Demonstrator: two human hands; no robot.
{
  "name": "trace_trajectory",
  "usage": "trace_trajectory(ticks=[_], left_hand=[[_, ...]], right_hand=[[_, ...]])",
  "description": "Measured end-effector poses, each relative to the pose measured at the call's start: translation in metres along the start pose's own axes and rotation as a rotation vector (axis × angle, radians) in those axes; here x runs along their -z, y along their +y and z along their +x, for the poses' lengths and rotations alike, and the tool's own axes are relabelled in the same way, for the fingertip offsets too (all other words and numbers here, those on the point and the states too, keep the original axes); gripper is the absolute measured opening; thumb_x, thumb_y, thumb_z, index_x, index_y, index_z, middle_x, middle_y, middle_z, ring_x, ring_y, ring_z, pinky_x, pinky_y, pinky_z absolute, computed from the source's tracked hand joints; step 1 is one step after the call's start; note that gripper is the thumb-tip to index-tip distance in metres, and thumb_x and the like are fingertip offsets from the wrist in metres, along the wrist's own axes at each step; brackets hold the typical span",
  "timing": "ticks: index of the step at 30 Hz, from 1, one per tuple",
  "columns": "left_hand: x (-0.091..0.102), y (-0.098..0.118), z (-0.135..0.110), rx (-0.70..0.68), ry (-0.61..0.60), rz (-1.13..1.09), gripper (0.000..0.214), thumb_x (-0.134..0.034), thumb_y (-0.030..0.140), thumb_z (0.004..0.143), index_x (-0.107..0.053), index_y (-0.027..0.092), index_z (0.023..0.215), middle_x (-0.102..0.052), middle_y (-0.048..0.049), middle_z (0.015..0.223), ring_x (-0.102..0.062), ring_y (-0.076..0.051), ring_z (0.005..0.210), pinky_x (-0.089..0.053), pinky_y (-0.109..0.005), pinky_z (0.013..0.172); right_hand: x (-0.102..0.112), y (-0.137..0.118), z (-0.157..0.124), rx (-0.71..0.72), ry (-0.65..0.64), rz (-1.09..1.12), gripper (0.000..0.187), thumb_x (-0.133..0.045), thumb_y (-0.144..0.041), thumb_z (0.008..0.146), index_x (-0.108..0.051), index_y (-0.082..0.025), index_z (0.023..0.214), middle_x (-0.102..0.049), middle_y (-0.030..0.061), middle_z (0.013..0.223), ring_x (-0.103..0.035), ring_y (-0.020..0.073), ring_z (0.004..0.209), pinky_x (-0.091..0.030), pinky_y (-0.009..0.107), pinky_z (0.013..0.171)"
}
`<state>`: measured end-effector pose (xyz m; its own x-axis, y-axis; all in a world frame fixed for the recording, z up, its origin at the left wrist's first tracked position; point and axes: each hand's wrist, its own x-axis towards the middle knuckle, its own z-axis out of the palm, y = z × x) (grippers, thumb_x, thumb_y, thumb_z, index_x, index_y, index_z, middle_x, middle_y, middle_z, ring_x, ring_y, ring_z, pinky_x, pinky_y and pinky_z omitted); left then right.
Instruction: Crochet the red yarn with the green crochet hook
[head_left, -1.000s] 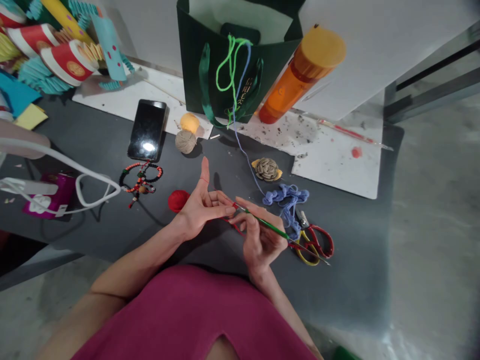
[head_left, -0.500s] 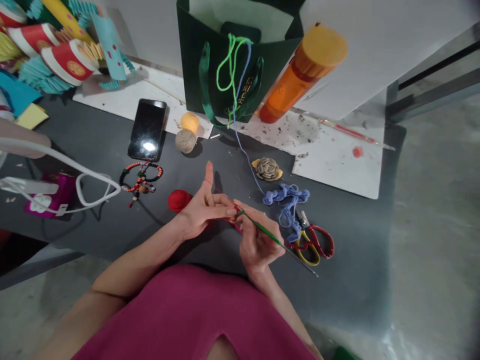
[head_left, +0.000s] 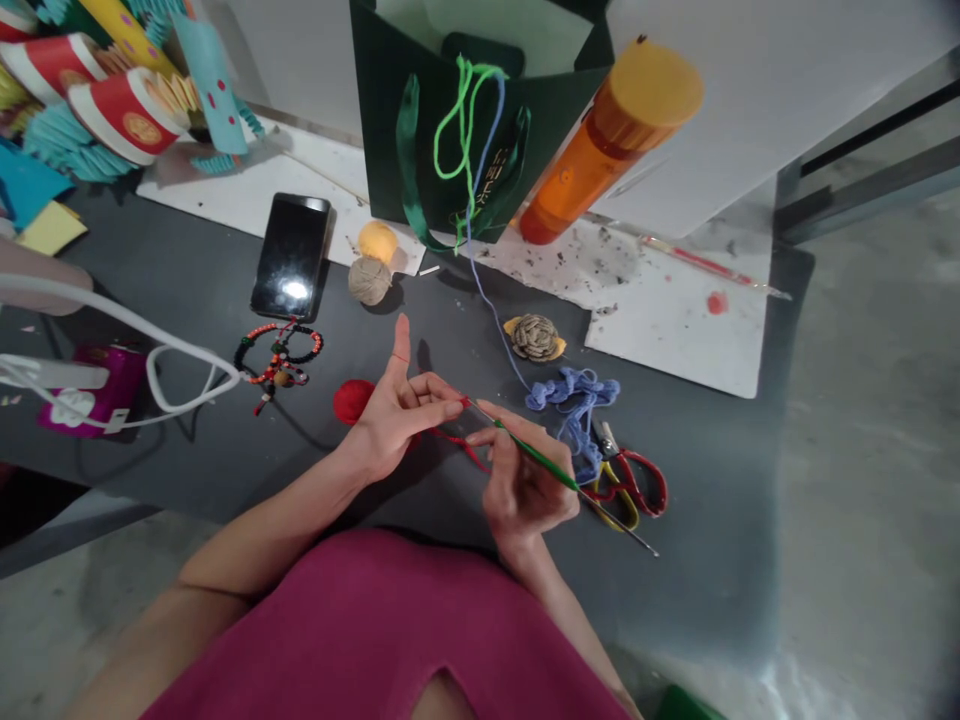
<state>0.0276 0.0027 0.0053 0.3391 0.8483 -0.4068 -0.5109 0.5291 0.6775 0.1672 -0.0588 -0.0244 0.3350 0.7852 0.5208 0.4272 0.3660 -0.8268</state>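
Observation:
My left hand (head_left: pixel 397 415) pinches a narrow strip of red crochet work (head_left: pixel 471 452) between thumb and fingers, its index finger raised with red yarn looped round it. In my right hand (head_left: pixel 531 480) is a crochet hook (head_left: pixel 536 458) with a green grip, held like a pen. The hook's tip meets the red work at my left fingertips, and its other metal end sticks out to the lower right. A red yarn ball (head_left: pixel 352 401) lies just behind my left hand, partly hidden by it. Scissors (head_left: pixel 637 485) with red and yellow handles lie right of my right hand.
Blue crocheted yarn (head_left: pixel 577 395) lies near the scissors, its strand running up to a dark green bag (head_left: pixel 480 150). Beyond my hands are a crocheted flower (head_left: pixel 535 338), small yarn balls (head_left: pixel 370 281), a phone (head_left: pixel 291 257), a beaded bracelet (head_left: pixel 279 362) and an orange bottle (head_left: pixel 600 150).
My right hand has moved slightly right and down with the hook, drawing its tip away from the raised left index finger. My left index finger has shifted a little left.

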Motion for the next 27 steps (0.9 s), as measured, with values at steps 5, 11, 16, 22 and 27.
trace_trajectory(ticks=[5,11,16,22,27], left_hand=[[-0.0023,0.0023,0.0003,-0.008,0.031,-0.010,0.134,-0.085,0.009,0.071,0.004,0.036,0.167,-0.074,0.0079,0.079,-0.063,-0.007,0.067,-0.046,-0.020,0.068],[-0.0023,0.0040,0.0003,-0.005,0.032,-0.006,0.131,-0.087,0.013,0.073,0.000,0.034,0.168,-0.074,0.0074,0.076,-0.065,-0.008,0.069,-0.047,-0.020,0.070],[-0.0023,0.0055,-0.0005,-0.007,0.003,-0.007,0.125,-0.085,0.013,0.075,-0.004,0.033,0.168,-0.075,0.0065,0.076,-0.064,-0.008,0.070,-0.047,-0.019,0.069],[-0.0006,0.0035,-0.0005,0.009,-0.031,-0.003,0.121,-0.084,0.014,0.077,-0.006,0.033,0.168,-0.076,0.0057,0.078,-0.066,-0.008,0.071,-0.047,-0.019,0.069],[-0.0009,0.0033,-0.0009,0.008,-0.033,-0.006,0.123,-0.084,0.014,0.077,-0.004,0.033,0.168,-0.076,0.0060,0.077,-0.067,-0.008,0.073,-0.047,-0.018,0.069]], right_hand=[[0.0024,-0.0001,-0.0004,0.011,0.013,0.047,0.026,-0.064,-0.004,0.093,-0.068,-0.022,0.112,-0.084,0.0044,0.103,-0.079,0.0147,0.063,-0.065,0.028,0.057],[0.0006,-0.0056,0.0041,0.024,0.033,0.083,0.016,-0.063,-0.014,0.097,-0.065,-0.022,0.111,-0.084,0.0040,0.097,-0.079,0.0159,0.062,-0.061,0.027,0.050],[-0.0004,-0.0078,0.0065,-0.013,0.077,0.140,0.009,-0.062,-0.019,0.100,-0.063,-0.021,0.108,-0.082,0.0033,0.092,-0.077,0.0151,0.059,-0.062,0.028,0.052],[0.0002,-0.0070,0.0062,-0.022,0.058,0.149,0.008,-0.061,-0.020,0.101,-0.063,-0.021,0.108,-0.082,0.0038,0.095,-0.077,0.0142,0.059,-0.061,0.027,0.050],[0.0003,-0.0074,0.0068,-0.041,0.040,0.166,0.010,-0.060,-0.018,0.100,-0.063,-0.021,0.109,-0.082,0.0041,0.097,-0.077,0.0138,0.059,-0.062,0.027,0.053]])
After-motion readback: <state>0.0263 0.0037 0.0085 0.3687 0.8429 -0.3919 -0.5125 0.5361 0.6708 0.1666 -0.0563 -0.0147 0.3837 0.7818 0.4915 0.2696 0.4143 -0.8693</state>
